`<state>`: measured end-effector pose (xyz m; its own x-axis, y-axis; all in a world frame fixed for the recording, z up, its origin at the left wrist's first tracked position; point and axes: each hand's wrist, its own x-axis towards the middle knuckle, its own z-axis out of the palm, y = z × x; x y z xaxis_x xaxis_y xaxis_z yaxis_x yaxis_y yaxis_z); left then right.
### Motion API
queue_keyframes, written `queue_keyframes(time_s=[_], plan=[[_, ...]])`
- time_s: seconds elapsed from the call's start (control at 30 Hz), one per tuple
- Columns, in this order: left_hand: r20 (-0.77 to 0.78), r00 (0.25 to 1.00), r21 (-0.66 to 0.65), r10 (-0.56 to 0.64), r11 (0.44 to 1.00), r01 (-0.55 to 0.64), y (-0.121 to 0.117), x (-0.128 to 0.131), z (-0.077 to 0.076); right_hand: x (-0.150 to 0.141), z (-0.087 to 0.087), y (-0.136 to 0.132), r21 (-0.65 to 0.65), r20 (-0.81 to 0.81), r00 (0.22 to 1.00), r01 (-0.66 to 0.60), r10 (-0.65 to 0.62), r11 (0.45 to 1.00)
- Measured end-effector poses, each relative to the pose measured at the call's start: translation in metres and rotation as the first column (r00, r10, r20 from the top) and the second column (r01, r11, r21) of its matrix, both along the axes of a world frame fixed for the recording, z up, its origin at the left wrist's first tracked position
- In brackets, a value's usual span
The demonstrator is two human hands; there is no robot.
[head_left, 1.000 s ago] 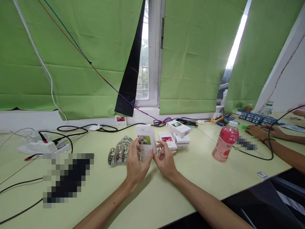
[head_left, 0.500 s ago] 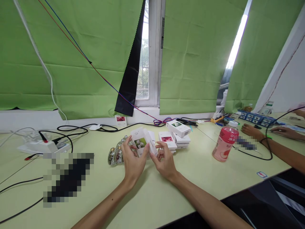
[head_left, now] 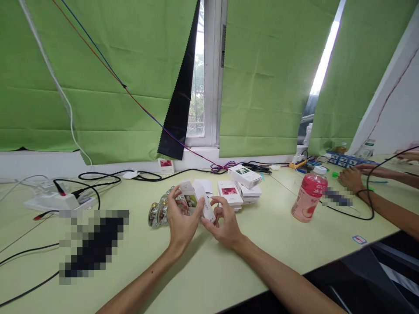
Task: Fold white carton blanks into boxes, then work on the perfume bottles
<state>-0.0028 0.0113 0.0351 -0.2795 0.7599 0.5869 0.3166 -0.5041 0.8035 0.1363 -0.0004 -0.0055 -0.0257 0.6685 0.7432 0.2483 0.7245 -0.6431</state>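
Between my two hands is a small white cardboard box (head_left: 207,209) with a green flower picture on its front and a flap raised at the top. My left hand (head_left: 181,220) grips its left side, thumb on the front edge. On the right side and lower corner, the fingertips of my right hand (head_left: 225,222) pinch the box. Several shiny silver-wrapped packets (head_left: 157,213) lie just left of my left hand, partly hidden by it. Beyond my right hand is a pile of similar white boxes (head_left: 229,196), one with a pink picture; another box (head_left: 245,175) lies tilted on top.
A pink drink bottle (head_left: 307,196) stands to the right. Black cables (head_left: 98,175) and a white power strip (head_left: 62,201) run along the left and back. Another person's hands (head_left: 352,181) work at the far right. A white box (head_left: 166,165) leans against the wall.
The box in my hands has tipped and turned slightly, showing more of its white side, and my right fingers have shifted a little left. The other person's hands have moved at the far right.
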Motion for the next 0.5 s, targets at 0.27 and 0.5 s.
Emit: queue_keyframes(time_s=[0.27,0.5], plan=[[-0.028,0.986,0.019,-0.165,0.986,0.165,0.002,0.003,-0.011,0.003,-0.003,0.003,0.015,-0.088,0.987,0.135,-0.133,0.991],[-0.19,0.893,0.022,-0.409,0.907,0.42,-0.002,0.002,-0.015,0.006,0.001,0.004,-0.067,-0.182,0.958,0.215,-0.224,0.974]])
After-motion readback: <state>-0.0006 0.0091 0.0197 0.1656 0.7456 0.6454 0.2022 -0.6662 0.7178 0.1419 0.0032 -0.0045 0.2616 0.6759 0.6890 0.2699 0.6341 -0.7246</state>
